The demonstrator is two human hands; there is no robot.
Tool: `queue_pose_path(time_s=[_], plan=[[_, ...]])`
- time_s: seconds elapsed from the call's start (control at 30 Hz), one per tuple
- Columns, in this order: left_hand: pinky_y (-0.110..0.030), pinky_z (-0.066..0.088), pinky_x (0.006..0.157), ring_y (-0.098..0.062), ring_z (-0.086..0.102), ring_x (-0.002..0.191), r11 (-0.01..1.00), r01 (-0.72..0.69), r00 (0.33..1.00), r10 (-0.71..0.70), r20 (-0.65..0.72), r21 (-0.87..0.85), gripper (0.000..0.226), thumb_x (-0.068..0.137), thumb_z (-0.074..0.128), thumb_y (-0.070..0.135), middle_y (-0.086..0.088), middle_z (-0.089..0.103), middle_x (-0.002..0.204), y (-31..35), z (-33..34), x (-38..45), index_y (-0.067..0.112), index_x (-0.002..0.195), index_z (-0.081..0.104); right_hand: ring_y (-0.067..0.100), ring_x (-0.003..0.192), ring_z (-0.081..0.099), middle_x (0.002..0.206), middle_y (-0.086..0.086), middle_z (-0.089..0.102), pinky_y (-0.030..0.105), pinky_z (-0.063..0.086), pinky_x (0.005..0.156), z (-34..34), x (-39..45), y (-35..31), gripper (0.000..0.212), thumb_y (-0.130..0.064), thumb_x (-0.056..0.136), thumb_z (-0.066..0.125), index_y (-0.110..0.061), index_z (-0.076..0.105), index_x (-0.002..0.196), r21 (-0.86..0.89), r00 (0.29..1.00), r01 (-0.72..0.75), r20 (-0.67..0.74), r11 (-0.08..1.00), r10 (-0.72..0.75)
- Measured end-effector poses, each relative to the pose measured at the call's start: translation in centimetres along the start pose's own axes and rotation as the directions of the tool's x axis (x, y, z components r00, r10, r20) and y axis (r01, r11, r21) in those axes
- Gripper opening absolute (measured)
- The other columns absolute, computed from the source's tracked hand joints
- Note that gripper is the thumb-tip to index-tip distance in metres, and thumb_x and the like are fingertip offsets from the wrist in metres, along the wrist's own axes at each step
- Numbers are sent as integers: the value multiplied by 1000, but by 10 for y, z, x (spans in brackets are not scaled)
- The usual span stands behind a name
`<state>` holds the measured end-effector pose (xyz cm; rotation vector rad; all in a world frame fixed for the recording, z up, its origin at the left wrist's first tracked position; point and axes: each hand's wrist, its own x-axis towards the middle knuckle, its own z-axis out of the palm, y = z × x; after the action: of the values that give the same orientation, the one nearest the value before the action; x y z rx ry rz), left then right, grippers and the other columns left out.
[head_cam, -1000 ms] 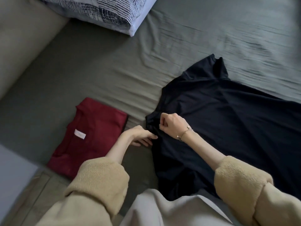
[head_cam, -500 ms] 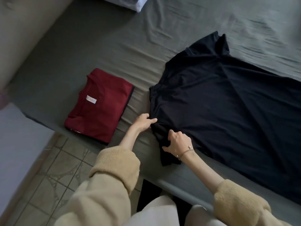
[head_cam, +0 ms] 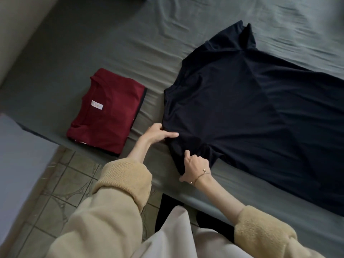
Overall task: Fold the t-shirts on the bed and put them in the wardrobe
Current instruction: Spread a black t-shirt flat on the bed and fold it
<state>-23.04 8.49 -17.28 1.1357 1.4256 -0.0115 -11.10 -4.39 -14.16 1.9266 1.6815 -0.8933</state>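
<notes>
Two t-shirts on the bed (head_cam: pixel 115 43): one folded red t-shirt (head_cam: pixel 108 112), one spread black t-shirt (head_cam: pixel 251 118).

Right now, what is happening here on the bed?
A person is getting a black t-shirt ready to fold on the grey-green bed. It lies spread out, not folded. The left hand grips its edge near the collar, and the right hand pinches the near sleeve. To the left lies a dark red t-shirt, already folded, apart from the black one. The wardrobe is not in view.
</notes>
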Motion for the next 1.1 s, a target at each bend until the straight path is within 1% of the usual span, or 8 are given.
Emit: queue_pose_path(time_s=[0.2,0.4,0.67,0.83,0.9,0.97,1.03,1.1], plan=[[-31,45,78,-25,61,83,986,11,997,3,-83,166,19,89,63,21,-10,62,93,-14,8,-9,8,102,57,30,102,61,111,7,62,30,41,72,-1,-9,6,35,-34,78,61,-16,56,107,204,996,49,62,978,-63],[-28,47,77,-12,57,66,977,76,997,-72,-26,198,48,68,80,46,-3,71,86,-16,11,-26,9,95,64,31,111,57,120,12,60,32,44,83,-16,-10,39,45,-43,89,49,-7,59,116,321,902,-363,-113,875,416],[-20,35,62,-14,48,73,941,160,975,-197,100,297,27,88,65,18,0,50,68,-18,25,-45,12,67,49,32,99,63,116,16,58,35,53,79,4,-6,67,40,-14,78,70,-3,47,109,702,852,-461,181,542,490],[-23,36,76,-20,53,85,911,187,970,-231,78,368,26,95,52,10,-3,54,69,-23,26,-46,12,69,48,13,49,49,94,9,55,12,29,25,1,-4,72,28,-9,78,72,-10,45,74,705,874,-478,322,524,364],[-24,39,80,-19,57,82,923,201,970,-234,64,328,18,88,63,22,-3,59,75,-22,29,-49,11,76,54,11,35,50,86,12,59,10,26,25,-3,-2,74,21,-10,77,73,-7,53,82,699,872,-484,334,527,358],[-27,42,91,-15,61,82,934,213,970,-237,52,286,56,64,80,52,-1,66,84,-21,32,-48,9,94,60,9,23,45,73,11,58,10,27,27,-4,-2,77,19,-12,77,74,-7,57,82,696,865,-500,367,516,343],[-42,36,106,-20,62,102,909,212,971,-236,24,359,91,39,85,64,-1,70,98,-23,36,-47,8,107,61,10,32,52,67,8,58,14,36,33,-1,-3,80,21,-17,75,77,-9,57,76,694,856,-515,390,503,339],[-49,22,113,-21,54,116,806,232,964,-265,-20,545,75,55,83,56,1,67,109,-22,39,-51,8,110,61,18,57,60,76,7,63,23,50,53,5,-3,81,26,-24,71,80,-11,60,80,675,859,-510,361,533,363]])
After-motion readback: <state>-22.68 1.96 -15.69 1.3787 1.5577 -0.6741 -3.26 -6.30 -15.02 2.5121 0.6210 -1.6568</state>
